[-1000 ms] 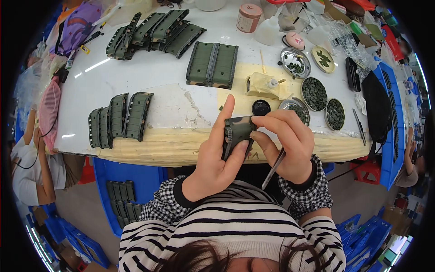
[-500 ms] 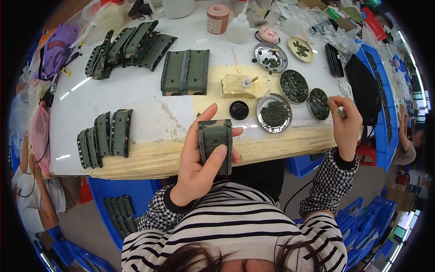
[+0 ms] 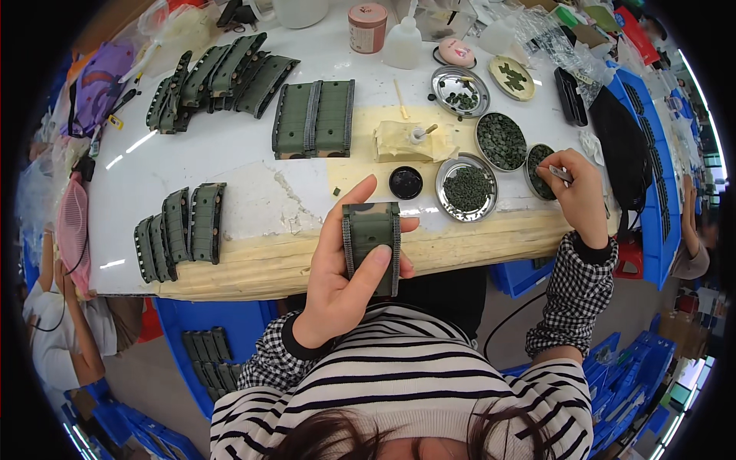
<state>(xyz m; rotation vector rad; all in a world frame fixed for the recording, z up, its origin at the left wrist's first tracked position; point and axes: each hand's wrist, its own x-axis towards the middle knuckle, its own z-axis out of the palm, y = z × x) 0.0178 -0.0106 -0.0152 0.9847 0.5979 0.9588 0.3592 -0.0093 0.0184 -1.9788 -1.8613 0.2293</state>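
Note:
My left hand (image 3: 335, 295) grips a green camouflage curved piece (image 3: 368, 241) with ribbed grey side edges, thumb on its face and fingers behind it. My right hand (image 3: 584, 201) pinches metal tweezers (image 3: 560, 174) over a small round tin (image 3: 529, 182) of dark green bits. Its tips are too small to make out. Beside that tin stand a larger tin (image 3: 479, 146) of dark green chips and a metal dish (image 3: 439, 198) of finer green pieces. A small round black pot (image 3: 405, 183) lies just beyond the held piece.
Similar green pieces stand at the far left (image 3: 203, 77), near left (image 3: 176, 234) and middle back (image 3: 314, 119). A yellow-taped block (image 3: 399, 143) holds a small stick. Farther back are a squeeze bottle (image 3: 402, 44), pink canister (image 3: 367, 29) and black case (image 3: 570, 97).
My right hand has moved left from beside the small tin to over it, and the tweezers now show. My left hand still holds the curved piece. The view has shifted slightly.

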